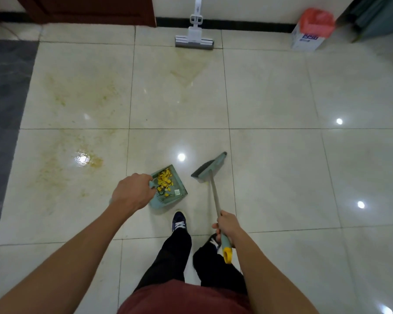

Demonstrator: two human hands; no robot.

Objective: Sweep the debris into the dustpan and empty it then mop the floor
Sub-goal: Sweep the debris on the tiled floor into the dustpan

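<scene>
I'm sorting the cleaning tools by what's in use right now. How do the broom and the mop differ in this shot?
The broom is gripped by the right hand, while the mop stands untouched against the far wall. The broom has a teal head with dark bristles; the mop is white with a grey sponge head. The broom is tilted beside the dustpan, while the mop stands far from it. Both are long-handled, heads down at the floor.

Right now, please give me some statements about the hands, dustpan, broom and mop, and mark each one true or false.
1. The left hand holds the dustpan. True.
2. The dustpan is empty. False: yellow debris lies in it.
3. The right hand grips the broom handle. True.
4. The mop lies beside the dustpan. False: it stands far off against the wall.
5. The bin has a red bag. True.
</scene>
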